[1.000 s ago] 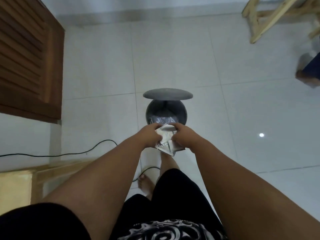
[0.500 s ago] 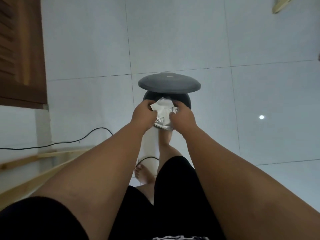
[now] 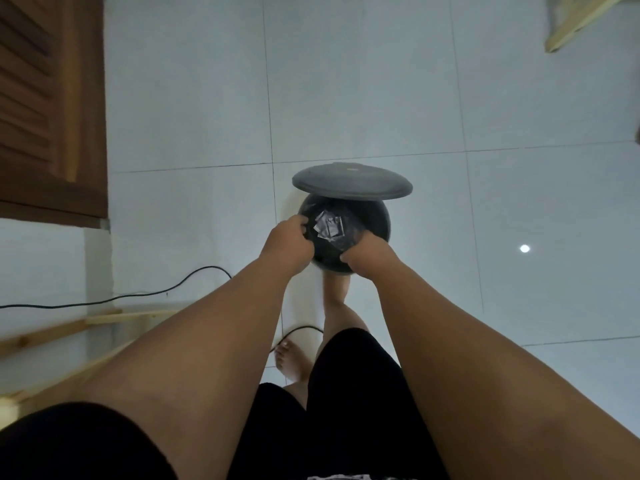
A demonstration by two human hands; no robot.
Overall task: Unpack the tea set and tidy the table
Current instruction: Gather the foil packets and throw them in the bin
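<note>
While standing over bin, far-side lid raised: crumpled wrapping lying loose inside on black liner, clear of both hands. Left hand at left rim, fingers curled. Right hand at near rim, fingers curled down. Can't tell if gripping anything. Black cable on floor, left.

Pale glossy tiled floor, bearing a dark round bin, lid raised, a black cable, a bare foot.

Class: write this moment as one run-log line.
wrapping: in open bin | lid: raised | left hand, right hand: at bin rim, grip unclear
</note>
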